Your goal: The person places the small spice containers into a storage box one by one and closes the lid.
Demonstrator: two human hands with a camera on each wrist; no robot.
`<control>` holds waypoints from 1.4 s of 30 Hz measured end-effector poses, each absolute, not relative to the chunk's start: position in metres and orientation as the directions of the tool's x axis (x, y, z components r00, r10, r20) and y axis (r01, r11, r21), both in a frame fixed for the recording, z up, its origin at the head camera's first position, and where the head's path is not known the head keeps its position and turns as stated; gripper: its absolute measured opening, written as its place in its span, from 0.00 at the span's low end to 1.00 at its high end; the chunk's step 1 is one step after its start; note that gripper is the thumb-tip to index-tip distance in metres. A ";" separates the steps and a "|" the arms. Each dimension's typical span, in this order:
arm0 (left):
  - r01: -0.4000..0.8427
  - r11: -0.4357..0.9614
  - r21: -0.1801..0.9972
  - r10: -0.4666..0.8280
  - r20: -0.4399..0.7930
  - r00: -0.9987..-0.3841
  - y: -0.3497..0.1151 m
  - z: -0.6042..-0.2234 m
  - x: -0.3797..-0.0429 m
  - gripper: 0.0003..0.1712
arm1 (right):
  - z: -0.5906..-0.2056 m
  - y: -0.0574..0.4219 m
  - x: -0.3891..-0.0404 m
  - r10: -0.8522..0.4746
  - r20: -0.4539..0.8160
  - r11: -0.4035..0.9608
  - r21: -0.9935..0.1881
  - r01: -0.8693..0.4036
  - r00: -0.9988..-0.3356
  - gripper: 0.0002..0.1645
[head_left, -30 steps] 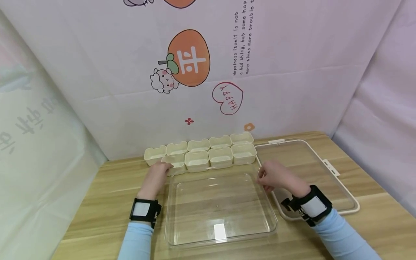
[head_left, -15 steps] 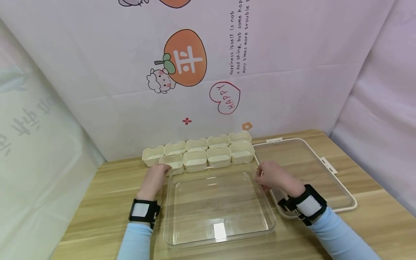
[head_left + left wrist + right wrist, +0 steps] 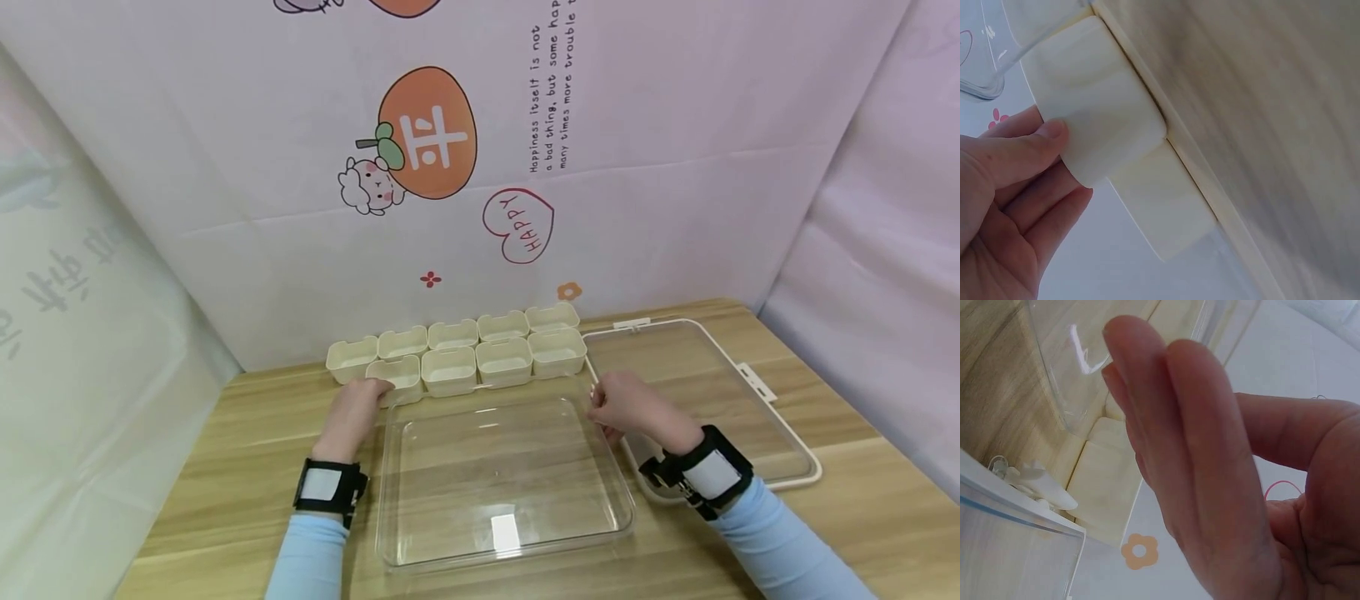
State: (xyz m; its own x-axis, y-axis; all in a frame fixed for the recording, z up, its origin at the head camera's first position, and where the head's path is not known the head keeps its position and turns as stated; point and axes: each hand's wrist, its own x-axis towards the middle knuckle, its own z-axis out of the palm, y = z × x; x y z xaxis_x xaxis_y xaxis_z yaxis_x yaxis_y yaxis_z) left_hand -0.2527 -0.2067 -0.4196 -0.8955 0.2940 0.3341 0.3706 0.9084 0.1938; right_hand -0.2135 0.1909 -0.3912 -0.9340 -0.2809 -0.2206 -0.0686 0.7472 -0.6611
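Small cream storage bins point(image 3: 448, 372) stand in two rows against the backdrop. My left hand point(image 3: 355, 415) pinches the near wall of the leftmost front-row bin point(image 3: 397, 375); in the left wrist view the thumb lies on the bin's outside point(image 3: 1100, 100), with the other fingers partly behind it. A clear plastic box point(image 3: 498, 483) lies before the bins. Beside its far right corner is my right hand point(image 3: 633, 408); the right wrist view shows its fingers point(image 3: 1204, 419) nearly straight and together, the thumb partly hidden behind them. Nothing is plainly seen in that hand.
A clear lid with a white frame point(image 3: 723, 358) and white latches lies on the wooden table point(image 3: 225, 483) to the right, partly under my right forearm. A printed white cloth point(image 3: 300, 275) hangs behind the bins.
The whole head view has shifted slightly left since a second ago. Both hands stay nearly in place, the left at the front-row bin and the right near the clear box's corner.
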 end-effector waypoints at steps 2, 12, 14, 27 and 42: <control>0.372 0.909 0.186 0.295 0.343 -0.892 -0.207 -0.419 -0.252 0.13 | -0.390 0.190 -0.213 -0.278 -0.223 0.750 -0.657 -0.067 -0.934 0.07; 0.373 0.918 0.131 0.305 0.367 -0.879 -0.210 -0.420 -0.247 0.14 | -0.389 0.187 -0.213 -0.281 -0.238 0.744 -0.666 -0.054 -0.930 0.07; 0.388 0.915 0.109 0.321 0.386 -0.865 -0.211 -0.421 -0.247 0.14 | -0.389 0.187 -0.213 -0.281 -0.238 0.740 -0.671 -0.052 -0.930 0.07; 0.426 0.905 0.017 0.363 0.494 -0.790 -0.211 -0.414 -0.239 0.20 | -0.392 0.190 -0.215 -0.277 -0.238 0.720 -0.693 -0.036 -0.931 0.07; 0.417 0.906 -0.072 0.378 0.579 -0.722 -0.212 -0.400 -0.229 0.25 | -0.390 0.191 -0.215 -0.277 -0.247 0.730 -0.683 -0.036 -0.929 0.07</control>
